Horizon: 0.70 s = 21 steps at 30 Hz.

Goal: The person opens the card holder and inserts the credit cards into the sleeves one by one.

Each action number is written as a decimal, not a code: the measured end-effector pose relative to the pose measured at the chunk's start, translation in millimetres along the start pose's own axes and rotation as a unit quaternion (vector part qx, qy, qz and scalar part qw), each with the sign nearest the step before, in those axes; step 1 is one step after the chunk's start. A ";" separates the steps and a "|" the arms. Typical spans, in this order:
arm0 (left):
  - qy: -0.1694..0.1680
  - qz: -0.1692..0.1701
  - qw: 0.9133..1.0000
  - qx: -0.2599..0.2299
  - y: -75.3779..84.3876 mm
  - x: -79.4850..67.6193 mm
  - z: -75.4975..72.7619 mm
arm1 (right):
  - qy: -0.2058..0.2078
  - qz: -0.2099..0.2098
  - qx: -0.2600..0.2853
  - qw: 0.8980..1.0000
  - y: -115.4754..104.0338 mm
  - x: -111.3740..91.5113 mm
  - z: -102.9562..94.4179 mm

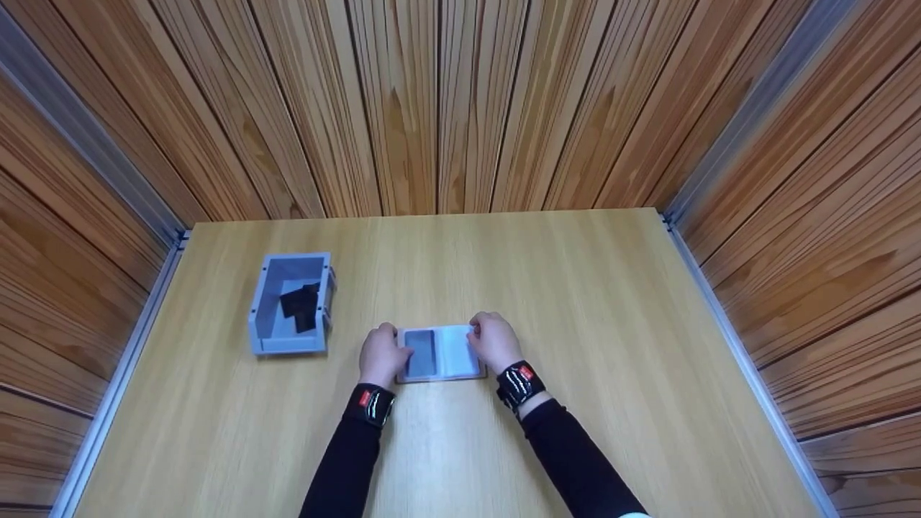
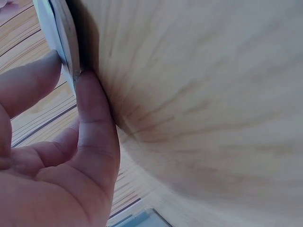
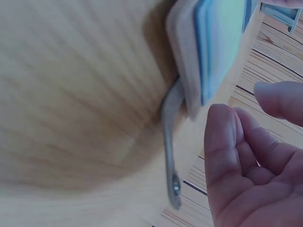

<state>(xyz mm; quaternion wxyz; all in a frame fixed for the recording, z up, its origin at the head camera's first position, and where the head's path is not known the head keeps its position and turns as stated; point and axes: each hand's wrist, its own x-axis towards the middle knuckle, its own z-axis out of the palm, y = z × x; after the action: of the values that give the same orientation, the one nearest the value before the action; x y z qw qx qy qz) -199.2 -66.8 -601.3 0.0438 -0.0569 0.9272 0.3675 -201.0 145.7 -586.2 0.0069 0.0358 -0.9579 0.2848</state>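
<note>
An open card holder (image 1: pixel 460 354) lies on the table in the head view, grey-blue on its left half and pale, shiny on its right. From its edge in the right wrist view hangs a strap (image 3: pixel 169 137) with a metal snap. My left hand (image 1: pixel 381 354) pinches the holder's left edge, thumb on top and a finger against its underside, as the left wrist view shows. At the right edge is my right hand (image 1: pixel 496 342); its thumb and fingers stand apart with nothing visible between them, just off the holder's sheets (image 3: pixel 215 52).
A blue-grey plastic bin (image 1: pixel 265 306) stands to the left on the table, with several flat black pieces (image 1: pixel 302 306) inside. Wood-panelled walls (image 1: pixel 468 108) and metal rails (image 1: pixel 741 338) border the table (image 1: pixel 611 302).
</note>
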 end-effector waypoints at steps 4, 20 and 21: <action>0.004 0.003 1.000 0.000 -0.7 0.0 0.6 | -0.004 0.014 -0.005 1.000 3.3 -0.8 2.0; 0.002 0.000 1.000 -0.003 -0.4 -0.9 -0.1 | -0.009 0.030 -0.009 0.999 12.7 -2.6 6.0; 0.002 0.001 1.000 -0.003 -0.6 -1.0 0.0 | -0.008 0.031 -0.007 0.999 13.1 -2.7 6.0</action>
<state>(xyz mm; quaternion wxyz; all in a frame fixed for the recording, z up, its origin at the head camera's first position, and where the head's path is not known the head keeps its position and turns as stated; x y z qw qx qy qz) -198.1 -67.2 -601.6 0.0413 -0.0571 0.9262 0.3704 -199.3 153.5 -598.4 -0.0095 0.0088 -0.9607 0.2774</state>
